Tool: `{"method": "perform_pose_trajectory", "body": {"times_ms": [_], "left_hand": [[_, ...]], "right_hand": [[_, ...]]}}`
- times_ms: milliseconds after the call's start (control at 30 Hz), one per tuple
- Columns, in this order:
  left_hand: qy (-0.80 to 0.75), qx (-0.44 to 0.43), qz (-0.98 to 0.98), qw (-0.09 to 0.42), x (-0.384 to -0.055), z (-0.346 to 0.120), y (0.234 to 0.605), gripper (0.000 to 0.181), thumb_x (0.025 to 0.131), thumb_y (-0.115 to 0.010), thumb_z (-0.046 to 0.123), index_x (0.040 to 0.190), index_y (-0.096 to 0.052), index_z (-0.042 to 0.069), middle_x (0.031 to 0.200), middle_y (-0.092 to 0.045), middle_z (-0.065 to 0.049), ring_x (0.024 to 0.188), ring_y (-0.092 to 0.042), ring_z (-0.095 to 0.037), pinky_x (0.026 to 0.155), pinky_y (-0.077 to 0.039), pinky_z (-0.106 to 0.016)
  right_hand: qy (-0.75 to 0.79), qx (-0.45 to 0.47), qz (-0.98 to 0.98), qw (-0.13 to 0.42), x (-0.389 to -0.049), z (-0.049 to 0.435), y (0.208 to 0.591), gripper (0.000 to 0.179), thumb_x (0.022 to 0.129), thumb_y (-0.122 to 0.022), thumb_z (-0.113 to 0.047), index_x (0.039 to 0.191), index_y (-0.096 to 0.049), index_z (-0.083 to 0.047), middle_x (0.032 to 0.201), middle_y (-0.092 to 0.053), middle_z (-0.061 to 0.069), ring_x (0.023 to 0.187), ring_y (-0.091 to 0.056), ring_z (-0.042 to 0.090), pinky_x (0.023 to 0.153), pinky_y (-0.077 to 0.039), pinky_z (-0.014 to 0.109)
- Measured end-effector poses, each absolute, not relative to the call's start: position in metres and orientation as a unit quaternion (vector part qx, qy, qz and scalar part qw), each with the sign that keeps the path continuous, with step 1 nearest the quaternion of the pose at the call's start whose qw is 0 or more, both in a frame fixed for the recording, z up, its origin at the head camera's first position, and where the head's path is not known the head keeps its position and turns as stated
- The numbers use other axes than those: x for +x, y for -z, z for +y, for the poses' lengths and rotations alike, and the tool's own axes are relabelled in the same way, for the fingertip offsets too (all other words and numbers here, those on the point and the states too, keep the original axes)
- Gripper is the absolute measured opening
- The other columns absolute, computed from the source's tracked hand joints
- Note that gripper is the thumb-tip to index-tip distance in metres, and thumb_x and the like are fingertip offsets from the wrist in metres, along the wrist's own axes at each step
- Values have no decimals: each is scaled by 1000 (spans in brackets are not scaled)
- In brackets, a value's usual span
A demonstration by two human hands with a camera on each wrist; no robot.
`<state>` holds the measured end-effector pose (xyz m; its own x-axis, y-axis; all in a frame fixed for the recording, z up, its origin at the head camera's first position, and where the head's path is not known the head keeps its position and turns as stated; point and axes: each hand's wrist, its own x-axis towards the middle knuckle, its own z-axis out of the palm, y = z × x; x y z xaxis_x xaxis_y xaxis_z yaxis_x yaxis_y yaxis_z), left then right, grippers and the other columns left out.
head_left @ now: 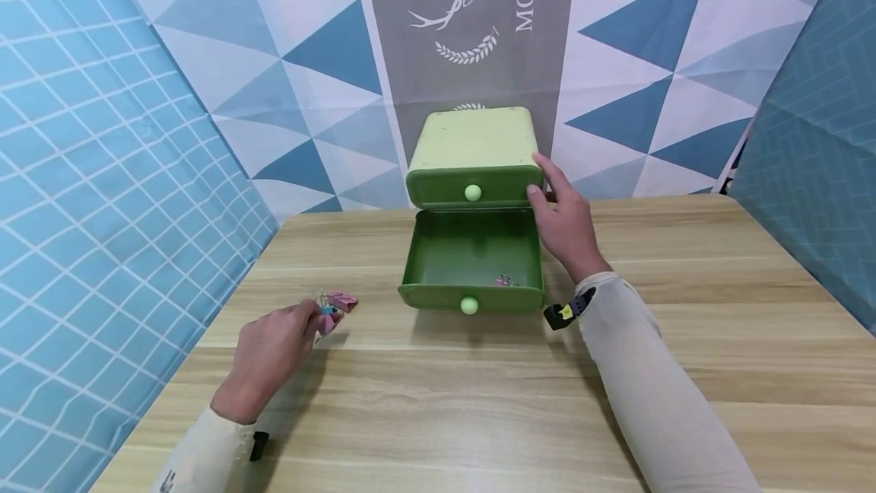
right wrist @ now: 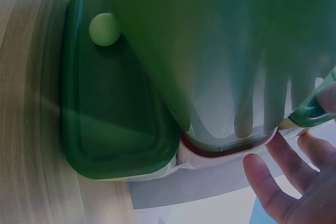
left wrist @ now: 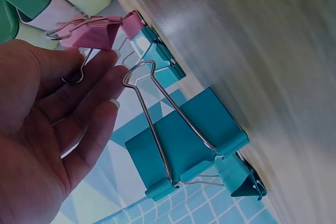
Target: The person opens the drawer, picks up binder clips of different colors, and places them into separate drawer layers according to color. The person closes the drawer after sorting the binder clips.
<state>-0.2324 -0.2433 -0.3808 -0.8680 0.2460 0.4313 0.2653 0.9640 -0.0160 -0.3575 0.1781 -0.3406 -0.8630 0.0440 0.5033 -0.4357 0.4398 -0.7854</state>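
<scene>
My left hand (head_left: pixel 274 345) is low over the table's left side, thumb and fingertips pinching the wire handle of a pink binder clip (left wrist: pixel 94 34). Close to it are another pink clip (left wrist: pixel 134 23) and several teal binder clips (left wrist: pixel 186 135), mostly hidden by the hand in the head view. My right hand (head_left: pixel 566 223) rests against the right side of a green and cream drawer box (head_left: pixel 479 139), fingers extended. The box's green middle drawer (head_left: pixel 472 246) is pulled out, with a small pink clip (head_left: pixel 505 281) inside near its front right.
The top drawer front (head_left: pixel 438 187) is closed, with a round pale knob (head_left: pixel 473 192). Below the pulled-out drawer, the right wrist view shows a closed bottom drawer (right wrist: pixel 115 98). Patterned cloth walls (head_left: pixel 123 135) stand behind and beside the wooden table (head_left: pixel 479 409).
</scene>
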Motion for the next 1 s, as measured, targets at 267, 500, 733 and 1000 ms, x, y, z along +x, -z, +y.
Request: {"method": "perform_pose_trajectory", "body": {"times_ms": [267, 500, 733, 1000], "left_hand": [[48, -127, -963, 233, -231, -240, 378, 6, 95, -68, 16, 96, -68, 10, 55, -47, 5, 45, -42, -12, 38, -34, -34], [94, -110, -966, 216, -232, -236, 373, 8, 99, -64, 17, 100, -66, 10, 61, -55, 5, 48, -44, -12, 42, -36, -35], [155, -106, -959, 212, -234, -229, 368, 12, 102, -60, 21, 100, -66, 12, 72, -67, 6, 53, -51, -7, 47, -39, -33], [251, -84, -945, 190, -238, -217, 362, 19, 105, -56, 26, 102, -66, 10, 77, -71, 4, 65, -64, -11, 53, -44, -33]], "right_hand": [[-515, 121, -815, 234, -357, 177, 339, 50, 105, -47, -42, 153, -34, -46, 154, -43, -1, 121, -59, 29, 87, -54, 52], [-518, 124, -814, 233, -357, 177, 339, 50, 105, -47, -42, 153, -34, -47, 154, -43, -1, 120, -59, 29, 87, -54, 52], [-519, 120, -814, 232, -357, 178, 341, 50, 105, -47, -42, 153, -33, -49, 155, -41, -2, 121, -58, 30, 87, -54, 53], [-518, 123, -813, 235, -357, 178, 341, 50, 105, -47, -42, 153, -34, -47, 154, -43, -2, 119, -59, 29, 88, -54, 52]]}}
